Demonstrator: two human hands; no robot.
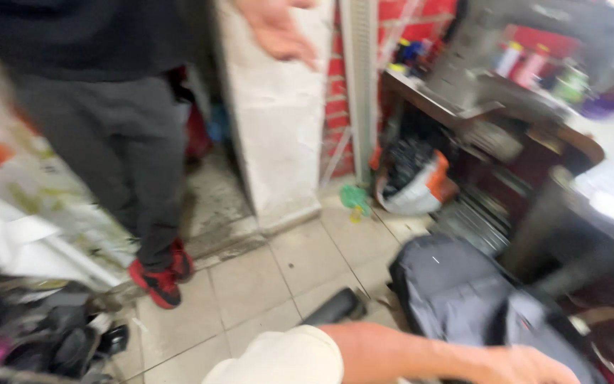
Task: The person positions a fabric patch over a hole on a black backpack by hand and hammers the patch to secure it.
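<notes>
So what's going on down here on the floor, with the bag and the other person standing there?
The picture is blurred. The person wearing the camera reaches one arm, in a cream sleeve, down to a grey bag on the tiled floor; that hand rests at the bag's edge, and which hand it is cannot be told. Another person in dark trousers and red shoes stands nearby, one open hand held out by a white pillar.

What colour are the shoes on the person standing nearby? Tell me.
Red with black, on the shoes; the head view shows them best, though blurred.
</notes>
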